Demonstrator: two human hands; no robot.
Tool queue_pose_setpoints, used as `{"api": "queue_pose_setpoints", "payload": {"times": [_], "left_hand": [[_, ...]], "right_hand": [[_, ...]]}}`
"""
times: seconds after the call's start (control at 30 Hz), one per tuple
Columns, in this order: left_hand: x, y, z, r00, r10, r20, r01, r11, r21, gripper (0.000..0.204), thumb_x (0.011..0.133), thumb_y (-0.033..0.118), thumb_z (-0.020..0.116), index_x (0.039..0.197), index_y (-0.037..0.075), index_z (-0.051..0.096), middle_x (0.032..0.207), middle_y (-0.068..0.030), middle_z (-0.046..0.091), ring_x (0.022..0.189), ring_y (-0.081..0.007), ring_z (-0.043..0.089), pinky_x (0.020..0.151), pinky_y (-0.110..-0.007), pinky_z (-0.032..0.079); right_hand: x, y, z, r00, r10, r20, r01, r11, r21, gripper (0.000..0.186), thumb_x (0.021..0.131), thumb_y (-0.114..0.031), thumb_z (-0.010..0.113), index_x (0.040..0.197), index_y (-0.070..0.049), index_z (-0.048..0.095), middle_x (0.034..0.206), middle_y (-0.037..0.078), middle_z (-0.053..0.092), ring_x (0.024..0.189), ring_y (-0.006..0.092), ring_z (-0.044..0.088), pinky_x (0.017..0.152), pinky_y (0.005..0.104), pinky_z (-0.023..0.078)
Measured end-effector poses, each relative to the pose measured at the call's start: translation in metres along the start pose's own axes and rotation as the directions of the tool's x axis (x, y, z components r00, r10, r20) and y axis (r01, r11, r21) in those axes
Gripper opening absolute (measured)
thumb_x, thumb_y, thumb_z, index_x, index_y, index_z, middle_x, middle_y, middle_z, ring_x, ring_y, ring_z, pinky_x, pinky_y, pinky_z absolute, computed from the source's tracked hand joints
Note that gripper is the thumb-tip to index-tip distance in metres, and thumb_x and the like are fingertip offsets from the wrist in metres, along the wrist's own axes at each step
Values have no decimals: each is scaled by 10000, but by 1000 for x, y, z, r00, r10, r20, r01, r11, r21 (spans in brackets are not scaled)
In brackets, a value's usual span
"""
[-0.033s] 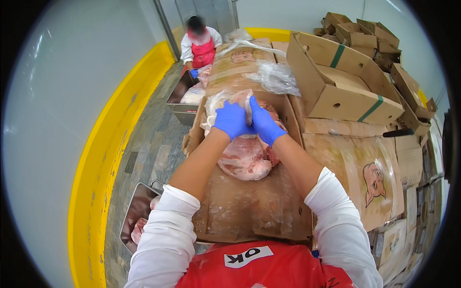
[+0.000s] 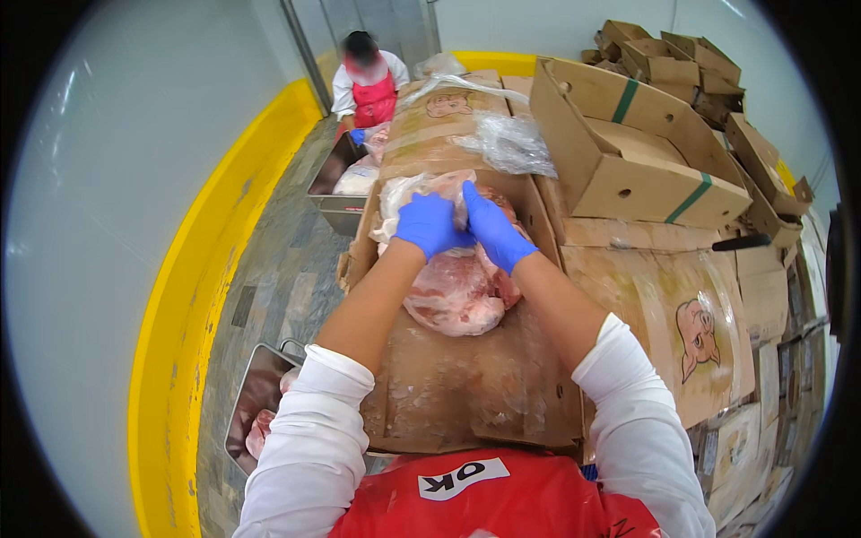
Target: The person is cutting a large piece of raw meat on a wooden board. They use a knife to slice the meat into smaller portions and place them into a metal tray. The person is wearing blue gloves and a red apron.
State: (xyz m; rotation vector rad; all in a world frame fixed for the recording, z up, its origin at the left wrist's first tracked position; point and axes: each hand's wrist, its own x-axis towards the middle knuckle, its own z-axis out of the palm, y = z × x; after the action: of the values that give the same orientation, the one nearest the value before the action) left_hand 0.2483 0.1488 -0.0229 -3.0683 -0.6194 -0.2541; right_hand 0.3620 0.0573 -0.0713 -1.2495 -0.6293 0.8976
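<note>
Both my hands wear blue gloves and meet over an open cardboard box [image 2: 466,417]. A large pale-pink piece of raw meat [image 2: 453,300] lies in the box, below my wrists. My left hand [image 2: 432,224] is closed, its fingers curled into thin, cloudy plastic film [image 2: 456,186]. Close beside it, my right hand [image 2: 493,229] presses its fingers together against the same film; its thumb is hidden. More meat shows under the film and behind my right hand, partly covered by it.
A steel tub [image 2: 254,394] with meat stands at lower left, another tub [image 2: 341,211] farther off near a co-worker [image 2: 368,85]. An empty cardboard tray [image 2: 628,170] sits on closed boxes [image 2: 664,314] at right. Loose clear film [image 2: 511,143] lies ahead; a yellow curb [image 2: 175,359] follows the wall.
The view has shifted very slightly. My hands stay in the same place on the film, and the meat lies as before.
</note>
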Motion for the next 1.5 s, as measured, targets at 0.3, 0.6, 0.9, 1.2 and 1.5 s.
{"api": "queue_pose_setpoints", "payload": {"times": [0.3,0.6,0.9,1.2,1.5], "left_hand": [[20,-29,26,992,-39,120,49,995,-87,672,829,627,672,1150,40,736,1158,-228,718,1074,-389,684,976,-461,519],[59,-48,34,989,-24,147,41,992,-117,801,775,695,694,1222,30,715,1225,-251,692,1150,-400,658,1028,-452,492],[72,-68,49,968,-69,243,126,966,-225,1067,645,778,757,1340,-21,630,1314,-269,648,1203,-399,638,1041,-439,493],[86,-85,58,963,-10,268,98,944,-315,1075,606,760,803,1280,-64,658,1268,-264,674,1152,-374,666,995,-424,512],[93,-94,63,954,-14,300,144,899,-415,968,614,695,840,1209,-57,706,1213,-236,706,1109,-342,683,953,-417,526]], "right_hand": [[-191,-211,-165,532,-798,281,-261,-471,-842,297,909,-283,702,1131,-88,736,1112,116,722,1161,373,629,1035,486,442],[-307,-214,-252,777,-324,-539,-622,-523,-583,442,851,-461,749,1062,-73,738,1045,165,742,976,350,714,859,468,562],[-373,-161,-210,771,-385,-508,-627,-312,-714,311,923,-348,688,983,-47,736,944,198,717,907,403,681,792,488,534],[-442,-136,-80,711,-297,-637,-496,430,-754,429,959,17,591,1384,-37,591,1119,87,744,996,164,686,851,334,530],[-360,-33,14,881,-317,-350,-255,304,-918,414,918,-191,693,1331,-203,665,800,163,607,682,375,644,624,472,533]]}}
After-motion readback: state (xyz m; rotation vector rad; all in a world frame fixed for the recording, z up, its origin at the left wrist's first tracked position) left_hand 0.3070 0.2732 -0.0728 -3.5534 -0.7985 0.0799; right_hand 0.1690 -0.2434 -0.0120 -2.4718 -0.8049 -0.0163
